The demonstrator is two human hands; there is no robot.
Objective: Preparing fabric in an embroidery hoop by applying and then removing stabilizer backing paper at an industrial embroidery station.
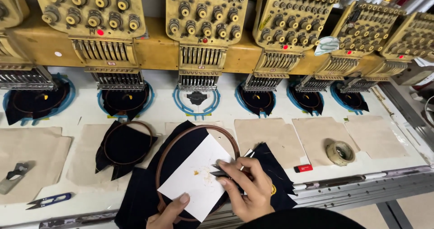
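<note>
Near the front edge of the white worktable [271, 109], the right hand [246, 186] pinches a small dark snipping tool [221, 171] between thumb and fingers, its tip resting on a white backing sheet [192, 179]. The left hand [169, 213] lies just nearer, its thumb pressed flat on the sheet's near edge and the other fingers tucked underneath. The sheet lies tilted over a brown embroidery hoop [226, 134] that clamps dark navy fabric [140, 197]; a small yellow mark shows on the sheet. Just left of it sits a second hooped dark piece [124, 147]. Further left, blue thread snips [47, 200] lie near the table's front edge, with a grey metal tool [13, 174] beside them on a tan paper square. To the right, a roll of tape [340, 152] and a small red marker [303, 168] rest on the table. Far across the table runs a row of yellow embroidery heads [208, 16], each above a blue ring holding dark cloth.
</note>
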